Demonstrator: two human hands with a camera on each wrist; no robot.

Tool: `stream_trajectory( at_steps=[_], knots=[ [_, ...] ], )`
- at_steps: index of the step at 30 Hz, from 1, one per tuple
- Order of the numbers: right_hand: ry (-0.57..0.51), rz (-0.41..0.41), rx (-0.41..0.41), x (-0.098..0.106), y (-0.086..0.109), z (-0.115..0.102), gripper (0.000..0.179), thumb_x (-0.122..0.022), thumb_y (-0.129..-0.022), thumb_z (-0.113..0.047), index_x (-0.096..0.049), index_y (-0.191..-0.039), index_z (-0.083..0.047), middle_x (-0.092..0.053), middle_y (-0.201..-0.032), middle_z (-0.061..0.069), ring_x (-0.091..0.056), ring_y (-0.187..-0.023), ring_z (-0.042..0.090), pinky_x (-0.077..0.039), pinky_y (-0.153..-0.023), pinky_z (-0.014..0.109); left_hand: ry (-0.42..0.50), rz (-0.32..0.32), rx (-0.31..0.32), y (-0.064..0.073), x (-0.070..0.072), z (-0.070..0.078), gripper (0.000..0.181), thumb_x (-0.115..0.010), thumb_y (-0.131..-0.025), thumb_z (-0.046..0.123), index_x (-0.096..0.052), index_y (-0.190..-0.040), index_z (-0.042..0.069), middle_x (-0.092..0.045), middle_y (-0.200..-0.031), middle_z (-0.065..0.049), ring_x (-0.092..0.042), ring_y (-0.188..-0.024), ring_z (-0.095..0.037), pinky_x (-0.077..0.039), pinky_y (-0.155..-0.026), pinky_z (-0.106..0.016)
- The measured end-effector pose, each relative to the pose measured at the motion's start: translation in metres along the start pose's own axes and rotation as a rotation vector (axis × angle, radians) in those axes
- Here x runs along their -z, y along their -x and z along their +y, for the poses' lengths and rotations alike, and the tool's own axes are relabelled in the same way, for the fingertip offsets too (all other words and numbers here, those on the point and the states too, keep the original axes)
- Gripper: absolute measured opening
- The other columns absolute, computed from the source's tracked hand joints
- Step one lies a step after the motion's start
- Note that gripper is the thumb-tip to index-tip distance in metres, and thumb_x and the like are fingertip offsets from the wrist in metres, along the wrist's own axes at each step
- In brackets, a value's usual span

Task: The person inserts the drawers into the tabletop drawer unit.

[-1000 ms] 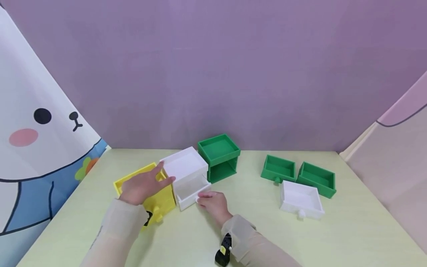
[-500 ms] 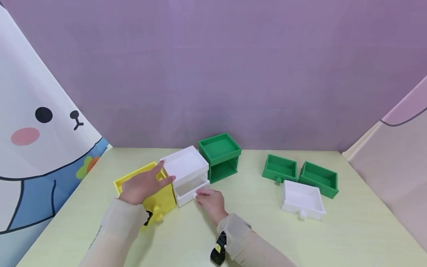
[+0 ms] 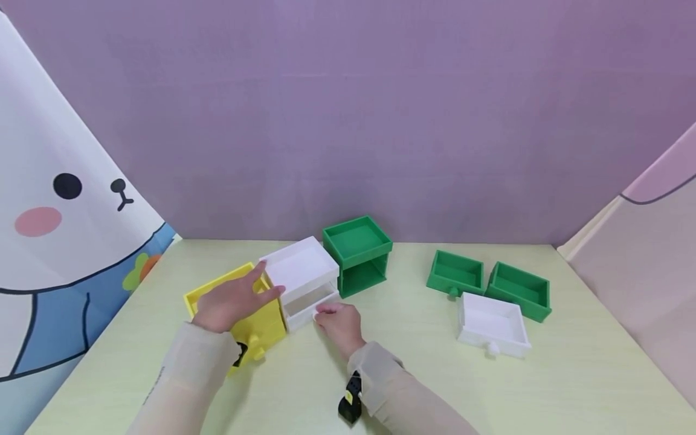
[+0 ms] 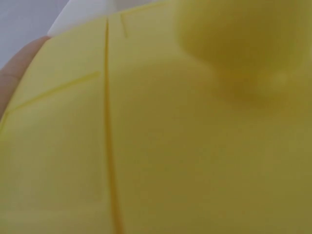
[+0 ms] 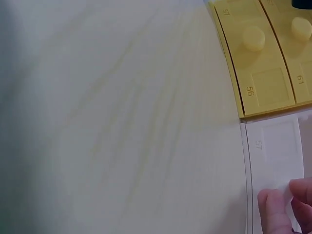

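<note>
A white cabinet (image 3: 300, 266) stands left of centre, its upper slot open at the front. In its lower slot sits a white drawer (image 3: 298, 321), nearly all the way in. My right hand (image 3: 341, 327) pinches that drawer's knob between thumb and finger; the right wrist view shows the fingertips (image 5: 275, 209) at the drawer front, marked 57. My left hand (image 3: 228, 300) lies over a yellow cabinet (image 3: 266, 323), with index finger and thumb stretched out to the white cabinet's left edge. In the left wrist view yellow drawer fronts (image 4: 195, 156) fill most of the picture.
Behind, to the right, a green cabinet (image 3: 357, 243) touches or nearly touches the white one. Further right lie two loose green drawers, one left (image 3: 455, 273) and one right (image 3: 519, 291), and a loose white drawer (image 3: 493, 323). A purple cloth (image 3: 353, 121) hangs behind the table.
The lower white drawer has slid further into the white cabinet, pushed back by my right hand, which has moved slightly left and away from me. My left hand stays in place.
</note>
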State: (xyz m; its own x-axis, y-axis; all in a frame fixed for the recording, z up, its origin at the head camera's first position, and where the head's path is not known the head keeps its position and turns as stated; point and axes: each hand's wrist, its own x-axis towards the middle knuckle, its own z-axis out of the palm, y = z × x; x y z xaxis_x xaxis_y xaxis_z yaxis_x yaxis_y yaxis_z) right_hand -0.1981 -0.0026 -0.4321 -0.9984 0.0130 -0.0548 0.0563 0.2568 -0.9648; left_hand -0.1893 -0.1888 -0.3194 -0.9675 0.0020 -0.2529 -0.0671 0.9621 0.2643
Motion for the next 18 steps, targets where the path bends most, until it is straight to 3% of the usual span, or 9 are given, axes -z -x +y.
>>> stream_trajectory(
  at_steps=[5, 8, 12, 18],
  knots=[
    [0.011, -0.017, 0.000, 0.003, -0.001, -0.001, 0.013, -0.070, -0.079, -0.001, -0.075, -0.091, 0.001, -0.071, -0.077, 0.007, -0.062, -0.064, 0.012, -0.051, -0.063, 0.025, -0.006, 0.002, -0.007, 0.001, 0.001, 0.002, 0.091, -0.041, -0.086, 0.073, -0.023, -0.153, 0.014, -0.063, -0.084, -0.006, -0.045, -0.051, -0.019, -0.031, -0.049, -0.030],
    [-0.003, -0.052, -0.031, 0.009, 0.000, -0.001, 0.018, -0.070, -0.080, -0.002, -0.073, -0.097, 0.002, -0.071, -0.084, 0.008, -0.063, -0.067, 0.013, -0.053, -0.064, 0.026, -0.002, -0.003, -0.011, 0.000, 0.000, 0.003, 0.091, -0.041, -0.086, 0.073, -0.023, -0.153, 0.015, -0.065, -0.093, -0.011, -0.046, -0.051, -0.020, -0.032, -0.049, -0.030],
    [-0.034, -0.097, -0.065, 0.020, 0.003, -0.002, 0.025, -0.071, -0.081, -0.004, -0.071, -0.105, 0.002, -0.070, -0.091, 0.010, -0.065, -0.070, 0.015, -0.054, -0.067, 0.028, 0.012, -0.002, -0.014, 0.001, 0.001, 0.004, 0.090, -0.041, -0.087, 0.072, -0.023, -0.153, 0.014, -0.060, -0.122, -0.022, -0.049, -0.054, -0.020, -0.034, -0.049, -0.029],
    [-0.046, -0.160, -0.069, 0.046, 0.006, 0.000, 0.028, -0.070, -0.082, -0.004, -0.068, -0.108, 0.006, -0.070, -0.083, 0.010, -0.065, -0.069, 0.016, -0.054, -0.068, 0.030, 0.026, -0.017, 0.001, 0.003, 0.002, 0.002, 0.091, -0.041, -0.086, 0.072, -0.022, -0.153, 0.014, -0.060, -0.121, -0.021, -0.050, -0.056, -0.019, -0.033, -0.050, -0.029]
  ],
)
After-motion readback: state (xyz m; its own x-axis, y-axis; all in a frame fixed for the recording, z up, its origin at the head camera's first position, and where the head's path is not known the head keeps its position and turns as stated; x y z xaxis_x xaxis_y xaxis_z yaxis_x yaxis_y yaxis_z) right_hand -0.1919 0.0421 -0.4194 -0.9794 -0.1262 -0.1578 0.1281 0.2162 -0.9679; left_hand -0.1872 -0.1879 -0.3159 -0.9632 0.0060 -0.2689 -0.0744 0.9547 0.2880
